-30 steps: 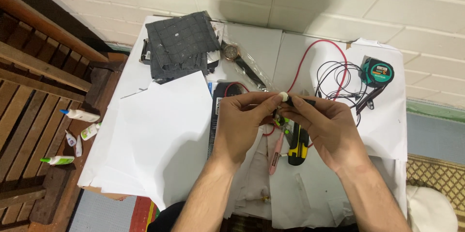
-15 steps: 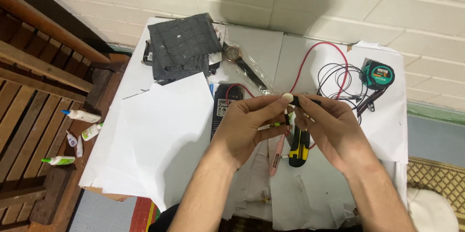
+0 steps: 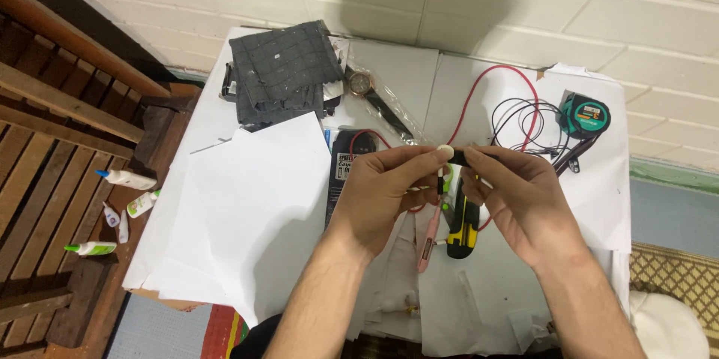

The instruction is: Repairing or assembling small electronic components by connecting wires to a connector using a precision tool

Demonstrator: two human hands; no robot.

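Left hand (image 3: 382,194) and right hand (image 3: 520,198) meet above the desk (image 3: 389,74) centre, both pinching 1 small black component (image 3: 468,155) with attached wires (image 3: 517,115). Judged light, thin, fragile; grip the body, not the leads. Yellow-black screwdriver (image 3: 464,224) lies beneath.

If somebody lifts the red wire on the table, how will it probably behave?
The red wire lies in a loose arc, so it is probably floppy and would sag when lifted. It looks thin, thus likely light. It runs beside the black wires, so it may snag and drag them.
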